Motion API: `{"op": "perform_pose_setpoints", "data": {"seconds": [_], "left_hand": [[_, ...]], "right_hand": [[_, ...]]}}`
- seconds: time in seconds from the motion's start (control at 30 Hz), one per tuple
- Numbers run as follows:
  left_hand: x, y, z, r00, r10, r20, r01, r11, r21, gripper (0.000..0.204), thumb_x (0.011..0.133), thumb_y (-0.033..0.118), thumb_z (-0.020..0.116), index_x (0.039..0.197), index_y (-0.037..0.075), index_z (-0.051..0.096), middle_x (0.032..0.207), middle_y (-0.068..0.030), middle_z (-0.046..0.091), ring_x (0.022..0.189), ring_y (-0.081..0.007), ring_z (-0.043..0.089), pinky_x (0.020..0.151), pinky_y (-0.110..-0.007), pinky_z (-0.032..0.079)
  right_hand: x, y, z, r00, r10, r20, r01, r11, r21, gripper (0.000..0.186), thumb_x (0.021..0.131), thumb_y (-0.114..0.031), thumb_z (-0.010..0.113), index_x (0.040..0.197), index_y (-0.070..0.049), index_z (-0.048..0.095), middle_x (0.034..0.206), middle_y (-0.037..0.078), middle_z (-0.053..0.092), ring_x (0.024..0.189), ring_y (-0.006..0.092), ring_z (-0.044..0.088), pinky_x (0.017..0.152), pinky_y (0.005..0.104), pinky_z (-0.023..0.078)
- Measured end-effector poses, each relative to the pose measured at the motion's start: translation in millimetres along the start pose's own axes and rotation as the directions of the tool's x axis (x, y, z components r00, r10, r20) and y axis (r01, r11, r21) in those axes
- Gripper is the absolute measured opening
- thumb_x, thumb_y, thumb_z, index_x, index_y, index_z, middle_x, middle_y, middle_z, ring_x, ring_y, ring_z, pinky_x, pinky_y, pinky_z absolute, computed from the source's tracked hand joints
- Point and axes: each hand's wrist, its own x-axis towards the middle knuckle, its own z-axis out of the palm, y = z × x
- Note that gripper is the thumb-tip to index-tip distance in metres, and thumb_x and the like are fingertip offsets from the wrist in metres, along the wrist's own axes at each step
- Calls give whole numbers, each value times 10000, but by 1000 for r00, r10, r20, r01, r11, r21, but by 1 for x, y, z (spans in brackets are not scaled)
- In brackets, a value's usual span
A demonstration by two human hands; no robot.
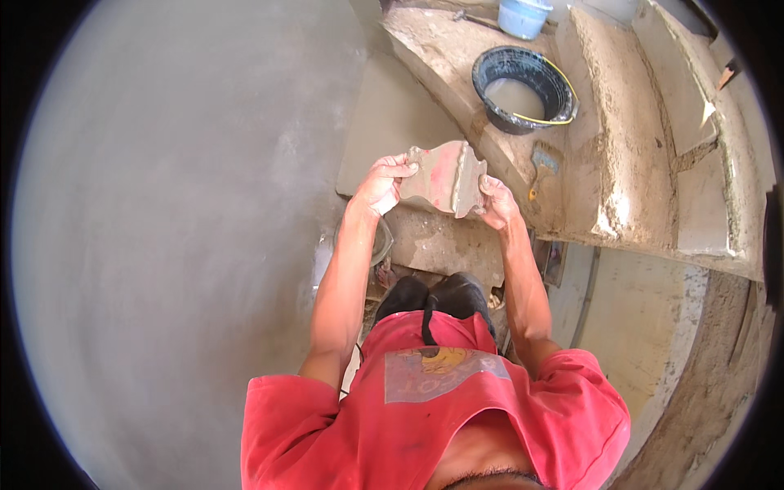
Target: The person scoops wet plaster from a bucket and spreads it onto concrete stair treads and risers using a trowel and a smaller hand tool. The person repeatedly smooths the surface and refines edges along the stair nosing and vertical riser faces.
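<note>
Between both hands I hold up a flat, wavy-edged board [433,175], smeared with grey mortar over patches of red. A raised strip runs across it near its right end. My left hand [380,184] is closed round the left end, with the thumb on the upper face. At the opposite end my right hand [498,203] grips the edge the same way. Most of the fingers are hidden underneath. Beyond my right hand, a flat brush [543,163] with a yellow-orange handle lies on the step.
Smooth grey plaster [180,229] spans the left side. A black bucket [535,69] with a yellow handle and greyish liquid stands on a rough step, with a light-blue bucket [525,18] behind it. Curved concrete steps [629,122] rise at right. Another container [381,242] shows beside my left forearm.
</note>
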Motion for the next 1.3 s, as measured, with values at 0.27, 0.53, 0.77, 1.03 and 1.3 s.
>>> {"op": "perform_pose_setpoints", "data": {"seconds": [0.27, 0.53, 0.77, 1.03, 1.3], "left_hand": [[-17, 35, -11, 935, 235, -266, -199, 967, 157, 295, 944, -20, 624, 1229, -28, 700, 1080, -60, 744, 921, -144, 702, 884, -285, 548], [-2, 26, 18, 906, 377, -192, -329, 914, 238, 234, 949, -55, 594, 1159, -69, 697, 1060, -103, 748, 922, -148, 701, 870, -294, 545], [-10, 26, 30, 943, 331, -29, -304, 894, 329, 245, 960, -45, 598, 1186, -68, 690, 1060, -86, 748, 902, -128, 693, 833, -291, 543], [-21, 28, 21, 967, 255, -21, -234, 913, 334, 247, 945, -25, 620, 1177, -54, 699, 1064, -79, 742, 910, -135, 682, 844, -301, 538], [-4, 18, 11, 994, 75, 79, -79, 995, 52, 251, 960, 18, 621, 1202, -23, 676, 1081, -100, 741, 969, -189, 720, 900, -341, 572]], "right_hand": [[-59, -39, 71, 695, -678, 241, 207, -132, -969, 222, 910, -161, 731, 1130, -138, 749, 967, 35, 670, 859, 209, 640, 705, 351, 540], [-99, -53, 145, 552, -549, 627, 99, -704, -703, 476, 716, -74, 726, 1169, -216, 743, 1029, 5, 638, 934, 232, 628, 735, 372, 579], [-80, -75, 144, 439, -547, 713, 89, -763, -640, 418, 737, -86, 720, 1138, -199, 740, 976, 7, 619, 939, 225, 632, 725, 365, 569], [-46, -132, 142, 542, -760, 358, 289, -231, -929, 114, 972, -196, 717, 1017, -115, 783, 964, 35, 710, 750, 233, 622, 692, 374, 514], [-3, -109, 96, 1000, 4, -14, -9, 940, -341, 330, 997, -283, 687, 1295, -141, 698, 1138, -38, 732, 943, 156, 642, 844, 432, 422]]}}
